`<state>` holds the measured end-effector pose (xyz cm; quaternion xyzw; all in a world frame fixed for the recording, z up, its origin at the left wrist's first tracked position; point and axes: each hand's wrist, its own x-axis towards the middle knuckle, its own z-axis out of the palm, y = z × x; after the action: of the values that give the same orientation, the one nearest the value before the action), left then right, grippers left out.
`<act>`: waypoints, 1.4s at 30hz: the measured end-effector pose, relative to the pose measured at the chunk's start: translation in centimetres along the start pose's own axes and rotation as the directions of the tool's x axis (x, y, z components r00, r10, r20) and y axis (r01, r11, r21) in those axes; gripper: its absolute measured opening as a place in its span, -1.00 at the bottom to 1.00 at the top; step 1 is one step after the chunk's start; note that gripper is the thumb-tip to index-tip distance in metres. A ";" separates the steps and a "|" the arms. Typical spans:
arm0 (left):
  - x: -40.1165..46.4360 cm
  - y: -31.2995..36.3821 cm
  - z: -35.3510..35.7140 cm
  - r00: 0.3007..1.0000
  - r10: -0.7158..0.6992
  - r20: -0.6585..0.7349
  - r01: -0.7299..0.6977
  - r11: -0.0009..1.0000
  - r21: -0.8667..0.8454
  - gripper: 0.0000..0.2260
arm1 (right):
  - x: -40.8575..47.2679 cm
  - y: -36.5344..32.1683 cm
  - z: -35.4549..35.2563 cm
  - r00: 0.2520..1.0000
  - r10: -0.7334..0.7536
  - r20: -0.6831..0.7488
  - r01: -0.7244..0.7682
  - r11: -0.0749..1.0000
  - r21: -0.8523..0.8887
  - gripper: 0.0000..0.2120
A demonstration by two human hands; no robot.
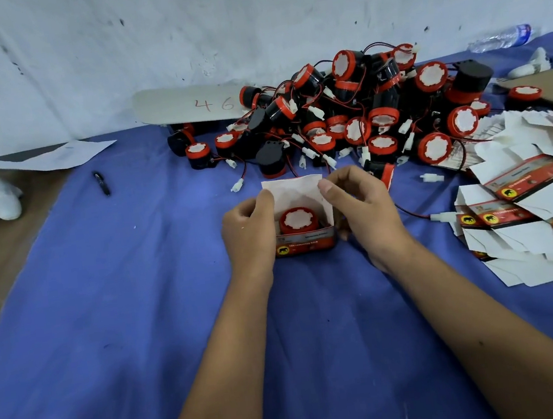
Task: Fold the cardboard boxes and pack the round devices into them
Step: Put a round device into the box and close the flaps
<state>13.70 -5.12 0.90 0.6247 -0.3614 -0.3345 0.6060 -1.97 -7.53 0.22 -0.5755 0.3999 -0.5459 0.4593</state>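
Low in the middle of the frame, two bare forearms reach up across the blue cloth to a small red carton with its lid flap standing open. One round device, red-rimmed with a white face, sits inside the carton. At the carton's left side the left hand has its fingers curled round the wall and its thumb pressed on the flap's left corner. At the right side the right hand pinches the flap's right corner between thumb and fingers, the other fingers bent against the carton's side. To the right of the hands, near the frame's right edge, lies a spread of flat unfolded boxes, white inside and red-printed outside. Just beyond the carton, in the upper middle, a heap of round devices trails red and black wires with white plugs. Left of centre a black pen lies on the cloth, apart from everything. Behind the heap a pale board marked "46" lies at the foot of the white wall. At upper right a plastic bottle lies on its side.
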 end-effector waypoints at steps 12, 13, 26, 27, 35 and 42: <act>-0.1 -0.2 0.2 0.999 -0.004 -0.034 0.001 0.995 -0.099 -0.84 | 0.3 0.7 0.2 0.998 0.004 0.063 -0.009 0.997 0.071 -0.89; -0.2 -0.3 0.2 0.999 0.035 -0.040 -0.037 0.997 -0.069 -0.87 | 0.3 0.8 0.2 0.998 0.007 0.056 -0.010 0.999 0.037 -0.85; 0.0 -0.8 -0.2 0.967 0.209 0.149 -0.217 0.975 0.045 -0.77 | 0.1 0.7 -0.1 0.950 -0.227 0.216 0.280 0.924 -0.260 -0.65; 0.2 -0.8 -0.4 0.963 0.199 0.179 -0.210 0.977 0.044 -0.73 | 0.0 0.6 -0.1 0.952 -0.207 0.227 0.263 0.930 -0.258 -0.68; 0.9 -0.6 -2.2 0.941 0.097 0.325 -0.069 0.993 -0.096 -0.73 | -0.4 0.1 -0.5 0.963 -0.140 0.229 0.198 0.946 -0.256 -0.81; 1.2 -0.4 -3.4 0.887 0.123 0.446 -0.056 0.986 -0.160 -0.78 | -0.2 0.9 -0.4 0.960 -0.188 0.206 0.247 0.918 -0.311 -0.84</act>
<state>17.21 -4.41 0.69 0.4672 -0.4967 -0.4675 0.5626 -2.39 -7.62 -0.73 -0.7309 0.3787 -0.4661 0.3243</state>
